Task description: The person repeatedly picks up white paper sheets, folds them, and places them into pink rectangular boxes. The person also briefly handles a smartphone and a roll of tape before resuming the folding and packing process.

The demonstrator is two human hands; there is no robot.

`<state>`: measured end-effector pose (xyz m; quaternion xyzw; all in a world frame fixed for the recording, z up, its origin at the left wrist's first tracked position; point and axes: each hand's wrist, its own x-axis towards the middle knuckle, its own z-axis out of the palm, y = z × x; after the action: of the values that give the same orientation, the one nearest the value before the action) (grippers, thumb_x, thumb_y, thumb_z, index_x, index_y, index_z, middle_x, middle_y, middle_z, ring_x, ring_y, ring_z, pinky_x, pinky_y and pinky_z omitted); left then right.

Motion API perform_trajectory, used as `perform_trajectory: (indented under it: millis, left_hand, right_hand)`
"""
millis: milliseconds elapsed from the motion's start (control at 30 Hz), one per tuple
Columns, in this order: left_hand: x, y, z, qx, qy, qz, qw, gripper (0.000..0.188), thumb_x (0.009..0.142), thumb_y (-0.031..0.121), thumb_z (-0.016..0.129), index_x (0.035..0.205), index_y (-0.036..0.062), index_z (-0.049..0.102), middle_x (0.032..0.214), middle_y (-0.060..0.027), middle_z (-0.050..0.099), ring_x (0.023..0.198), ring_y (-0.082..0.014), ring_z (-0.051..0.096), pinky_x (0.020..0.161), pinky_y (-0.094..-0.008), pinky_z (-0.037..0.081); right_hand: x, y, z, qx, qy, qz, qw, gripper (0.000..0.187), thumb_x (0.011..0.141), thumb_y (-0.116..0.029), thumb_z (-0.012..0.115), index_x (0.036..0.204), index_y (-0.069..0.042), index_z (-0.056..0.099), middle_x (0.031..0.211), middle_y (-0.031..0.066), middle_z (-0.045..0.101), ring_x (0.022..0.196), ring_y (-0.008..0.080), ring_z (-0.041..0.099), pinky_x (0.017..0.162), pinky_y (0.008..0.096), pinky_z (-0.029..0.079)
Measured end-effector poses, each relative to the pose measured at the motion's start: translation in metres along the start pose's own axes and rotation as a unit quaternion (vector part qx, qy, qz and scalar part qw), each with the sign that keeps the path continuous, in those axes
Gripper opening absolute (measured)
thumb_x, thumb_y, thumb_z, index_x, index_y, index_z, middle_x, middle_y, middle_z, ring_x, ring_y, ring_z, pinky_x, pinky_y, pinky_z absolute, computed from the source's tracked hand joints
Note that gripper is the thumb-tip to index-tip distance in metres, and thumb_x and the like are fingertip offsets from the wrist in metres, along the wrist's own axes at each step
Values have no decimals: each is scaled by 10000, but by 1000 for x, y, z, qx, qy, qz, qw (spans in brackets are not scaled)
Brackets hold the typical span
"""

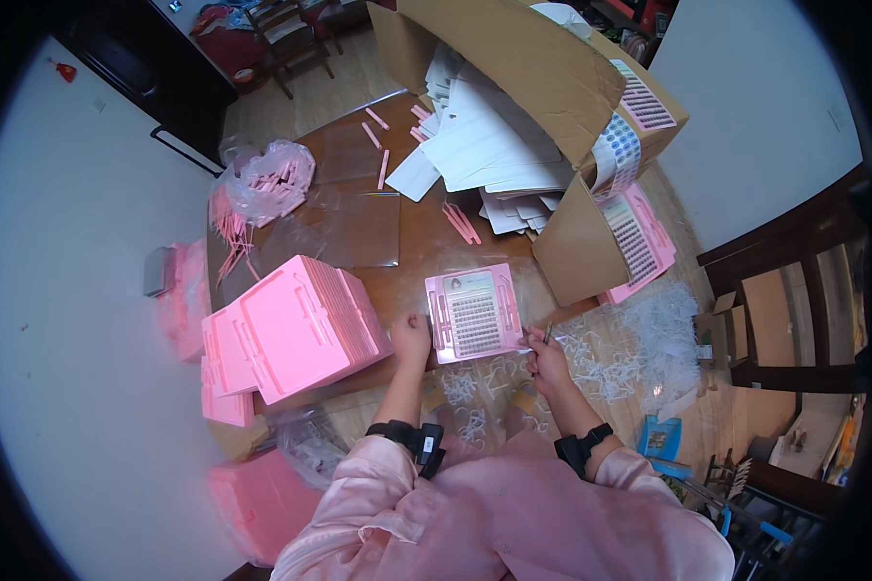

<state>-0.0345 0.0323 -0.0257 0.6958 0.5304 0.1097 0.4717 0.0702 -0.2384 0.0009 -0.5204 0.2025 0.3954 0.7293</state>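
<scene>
A pink tray (432, 308) lies at the table's near edge, holding a pale card (476, 312) with rows of small dark tufts that look like false lashes. Clear film shines around its edges. My left hand (412, 339) is curled beside the tray's left side; whatever its fingers may hold is hidden. At the tray's lower right corner, my right hand (549, 368) is closed around a thin dark stick-like tool (548, 335), which points up and away. Its fingertips are at the tray's edge, and I cannot tell whether they also pinch the film.
Stacked pink trays (295, 329) stand left. Behind are clear sheets (344, 228), a bag of pink pieces (276, 179) and loose pink strips (461, 223). A cardboard box (574, 232) spills white cards (494, 136) at right. White scraps (601, 363) litter the floor.
</scene>
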Motion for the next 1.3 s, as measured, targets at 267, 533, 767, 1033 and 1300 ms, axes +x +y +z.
perform_trajectory:
  millis: [267, 533, 767, 1033, 1300]
  left_hand:
    - [-28, -17, -5, -62, -29, 152, 986, 349, 988, 200, 590, 1242, -25, 671, 1133, -192, 709, 1036, -285, 670, 940, -387, 502]
    - [-39, 5, 14, 97, -21, 260, 960, 521, 897, 110, 669, 1412, 74, 597, 1124, -191, 648, 966, -305, 648, 862, -389, 520]
    - [-20, 4, 30, 146, -28, 137, 979, 507, 811, 78, 745, 1307, 55, 641, 1045, -153, 701, 959, -316, 688, 851, -419, 540]
    - [12, -27, 29, 23, -179, -4, 984, 334, 819, 79, 803, 1110, 6, 657, 824, -57, 688, 722, -159, 672, 648, -294, 543]
    - [-67, -2, 21, -289, -427, -168, 840, 315, 945, 93, 714, 1244, 45, 630, 1082, -54, 710, 931, -164, 698, 787, -297, 584]
  right_hand:
    - [28, 28, 4, -359, 128, -198, 903, 219, 961, -172, 613, 1088, -12, 694, 1023, 116, 711, 829, 234, 716, 734, 355, 557]
    - [14, 19, 17, -544, 285, -270, 741, 282, 928, -307, 621, 1016, -49, 695, 1035, 204, 716, 947, 409, 686, 832, 490, 541]
    - [34, 18, -4, -469, 301, -118, 822, 401, 892, -363, 677, 1129, -39, 676, 1048, 233, 708, 1005, 417, 689, 848, 495, 540]
    - [34, 28, -30, -81, 44, 30, 995, 166, 942, -276, 740, 956, -156, 626, 615, -57, 480, 464, 69, 392, 416, 260, 268]
    - [-45, 18, -137, -88, -98, 38, 990, 233, 982, -300, 688, 1028, -73, 668, 718, -57, 536, 536, 51, 414, 462, 228, 310]
